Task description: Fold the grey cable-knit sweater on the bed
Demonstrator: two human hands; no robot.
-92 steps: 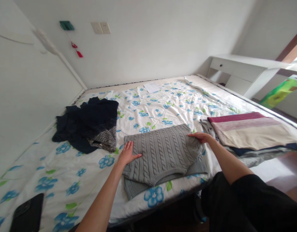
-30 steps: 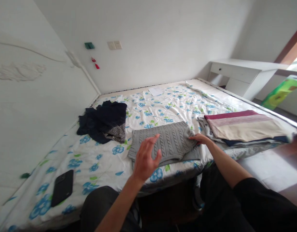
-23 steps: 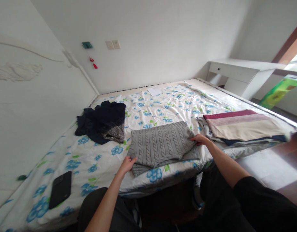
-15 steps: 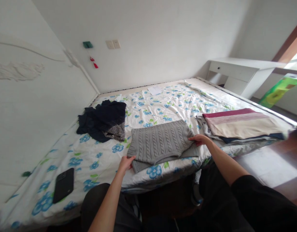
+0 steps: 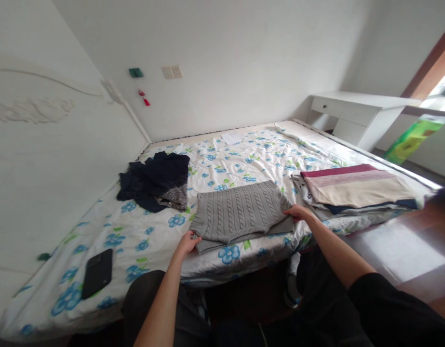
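Lowered now, our left hand (image 5: 186,244) sits half-curled at the near corner of the grey cable-knit sweater (image 5: 240,217), its grip unclear. The sweater lies lengthwise across the bed, and our flat right hand (image 5: 296,211) rests on its right edge.

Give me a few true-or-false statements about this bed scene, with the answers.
The right hand rests on the grey cable-knit sweater: true.
The left hand holds the black smartphone: false, it is at the sweater's near corner, and the smartphone lies apart on the floral quilt.
The navy garment is neatly folded: false, it lies crumpled near the headboard.
A folded stack of fabrics lies to the right of the sweater: true.
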